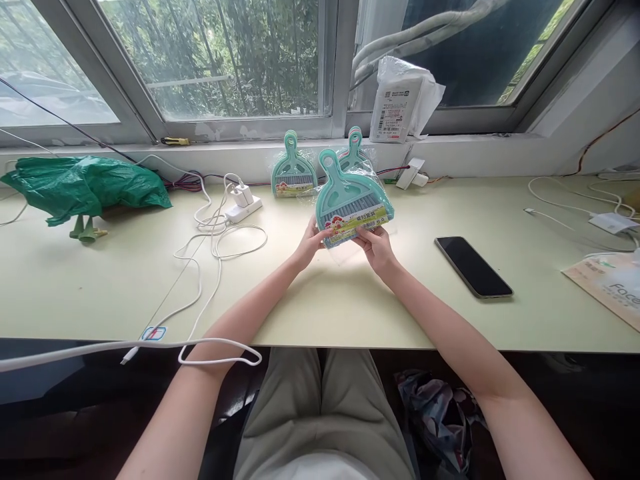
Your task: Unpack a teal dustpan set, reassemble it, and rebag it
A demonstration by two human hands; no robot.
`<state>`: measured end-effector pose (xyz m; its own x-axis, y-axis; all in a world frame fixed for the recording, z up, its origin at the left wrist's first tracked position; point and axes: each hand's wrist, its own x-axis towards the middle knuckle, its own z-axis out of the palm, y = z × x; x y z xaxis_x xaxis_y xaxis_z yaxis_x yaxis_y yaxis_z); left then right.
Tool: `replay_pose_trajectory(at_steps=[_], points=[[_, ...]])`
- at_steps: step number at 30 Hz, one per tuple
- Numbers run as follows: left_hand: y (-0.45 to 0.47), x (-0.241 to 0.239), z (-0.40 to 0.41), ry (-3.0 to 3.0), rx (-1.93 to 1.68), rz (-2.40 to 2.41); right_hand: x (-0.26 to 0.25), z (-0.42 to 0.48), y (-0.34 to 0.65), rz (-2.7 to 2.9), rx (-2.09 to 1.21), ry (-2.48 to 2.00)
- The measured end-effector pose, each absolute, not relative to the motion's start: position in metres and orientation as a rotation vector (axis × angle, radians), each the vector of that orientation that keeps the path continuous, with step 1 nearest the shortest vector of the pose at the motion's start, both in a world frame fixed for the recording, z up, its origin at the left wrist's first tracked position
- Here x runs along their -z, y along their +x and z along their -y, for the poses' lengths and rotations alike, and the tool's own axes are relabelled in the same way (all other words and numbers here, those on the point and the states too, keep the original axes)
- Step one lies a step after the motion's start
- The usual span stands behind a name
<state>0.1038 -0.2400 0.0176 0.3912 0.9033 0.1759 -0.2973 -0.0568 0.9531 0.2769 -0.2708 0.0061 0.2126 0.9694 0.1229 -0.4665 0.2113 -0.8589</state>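
Note:
Both my hands hold up a teal mini dustpan-and-brush set [350, 197] in clear plastic wrap, above the middle of the pale desk [320, 313]. My left hand [311, 243] pinches its lower left corner, and my right hand [376, 245] grips the lower right edge by the printed label. A second packaged teal set [293, 175] leans against the wall under the window. A third set [354, 148] shows partly behind the held one.
A black phone [473, 267] lies face up to the right. White cables and a charger block [243, 203] sprawl left of centre. A green plastic bag [83, 183] sits far left, a white parcel [400, 100] on the sill, a printed pack [607, 283] and cables far right.

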Motion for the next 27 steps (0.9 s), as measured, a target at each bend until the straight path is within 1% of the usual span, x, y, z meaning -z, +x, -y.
replay_pose_trajectory(at_steps=[7, 15, 27], points=[[0.102, -0.021, 0.244, 1.322, -0.946, -0.604, -0.010, 0.274, 0.277, 0.826, -1.135, -0.755], [0.104, -0.012, 0.233, 1.303, -1.140, -0.587, -0.005, 0.273, 0.276, 0.821, -1.155, -0.788], [0.101, -0.011, 0.233, 1.272, -1.009, -0.575, -0.006, 0.272, 0.280, 0.827, -1.184, -0.805]])
